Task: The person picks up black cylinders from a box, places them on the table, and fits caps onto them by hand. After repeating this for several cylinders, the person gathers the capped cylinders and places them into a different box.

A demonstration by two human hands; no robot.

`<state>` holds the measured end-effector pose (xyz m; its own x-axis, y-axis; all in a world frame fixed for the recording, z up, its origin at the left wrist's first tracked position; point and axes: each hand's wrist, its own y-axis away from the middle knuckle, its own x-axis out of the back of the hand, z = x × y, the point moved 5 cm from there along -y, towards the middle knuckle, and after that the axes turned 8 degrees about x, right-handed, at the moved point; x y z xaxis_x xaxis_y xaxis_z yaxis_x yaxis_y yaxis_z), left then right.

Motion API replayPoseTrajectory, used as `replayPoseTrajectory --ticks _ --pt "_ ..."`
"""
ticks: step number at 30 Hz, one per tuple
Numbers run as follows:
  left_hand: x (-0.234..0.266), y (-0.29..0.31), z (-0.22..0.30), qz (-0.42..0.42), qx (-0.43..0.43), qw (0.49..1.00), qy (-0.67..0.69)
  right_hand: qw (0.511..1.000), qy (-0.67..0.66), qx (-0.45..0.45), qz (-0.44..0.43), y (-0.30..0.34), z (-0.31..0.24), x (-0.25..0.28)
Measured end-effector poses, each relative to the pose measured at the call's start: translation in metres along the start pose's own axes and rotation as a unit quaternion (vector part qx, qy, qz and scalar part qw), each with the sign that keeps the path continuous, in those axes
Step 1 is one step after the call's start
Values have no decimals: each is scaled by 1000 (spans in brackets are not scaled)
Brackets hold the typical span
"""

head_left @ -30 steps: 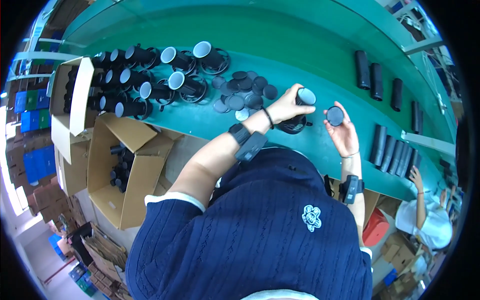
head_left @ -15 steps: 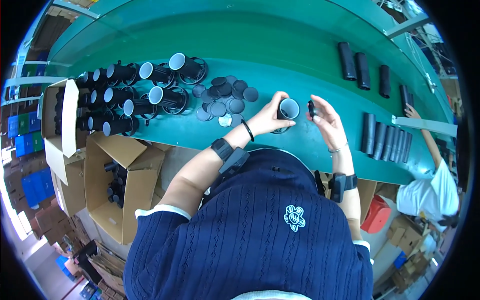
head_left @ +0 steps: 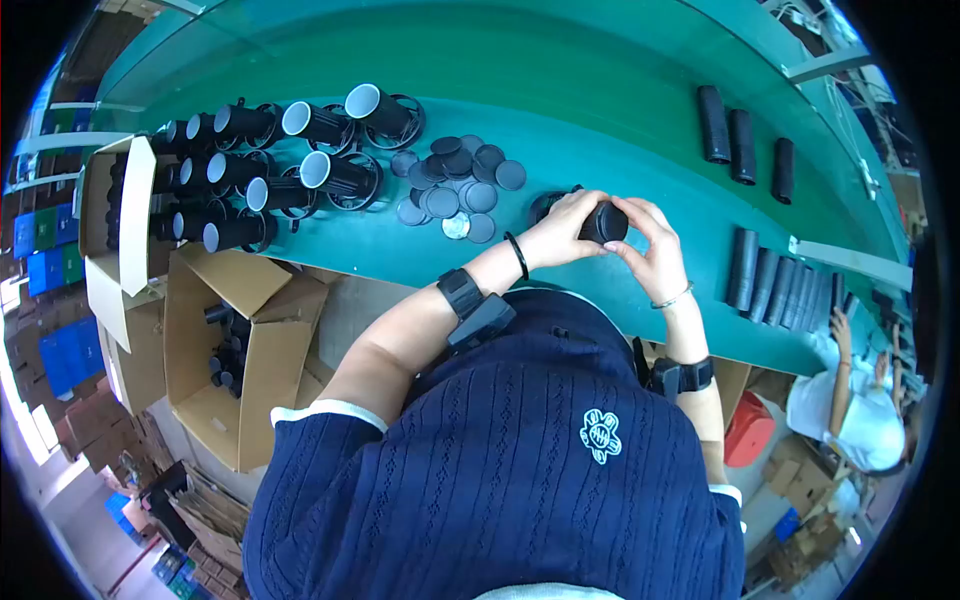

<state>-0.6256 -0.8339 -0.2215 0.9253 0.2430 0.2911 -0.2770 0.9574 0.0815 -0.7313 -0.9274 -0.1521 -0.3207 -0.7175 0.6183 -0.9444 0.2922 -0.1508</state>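
Note:
My left hand [head_left: 565, 232] wraps around a black cylinder, whose round base [head_left: 543, 207] shows behind my fingers. A round black cap [head_left: 606, 222] sits over its mouth and hides the pale inside. The fingers and thumb of my right hand [head_left: 652, 252] curl round the cap's edge from the right. To the left of my hands lies a loose pile of thin dark discs [head_left: 452, 178], one of them shinier and silvery. Farther left, several black cylinders with pale insides [head_left: 340, 176] and ringed bases lie in rows on the green table [head_left: 400, 255].
Black tubes [head_left: 742, 270] lie in a row at the right, with a few more [head_left: 714, 125] farther back. An open carton [head_left: 270, 385] of black parts stands below the table's left edge. Another person [head_left: 855, 405] works at the far right near a red stool [head_left: 748, 430].
My right hand has brought the cap left onto the cylinder's mouth, covering it. The cylinder has tilted toward my right hand. The other person's arm has drawn back from the tubes.

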Motion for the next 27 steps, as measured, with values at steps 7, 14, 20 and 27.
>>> replayPoseTrajectory --ticks 7,14,20,27 --pt "-3 4 2 12 1 1000 -26 1000 11 -11 3 2 -4 -1" --pt "-2 7 4 -2 9 1000 2 997 79 -8 -5 2 -8 -3" --pt "-3 9 1 14 21 1000 9 993 119 18 -9 -1 -16 -7" --pt "0 12 4 9 30 1000 1 989 146 -3 -36 -8 -21 -8"
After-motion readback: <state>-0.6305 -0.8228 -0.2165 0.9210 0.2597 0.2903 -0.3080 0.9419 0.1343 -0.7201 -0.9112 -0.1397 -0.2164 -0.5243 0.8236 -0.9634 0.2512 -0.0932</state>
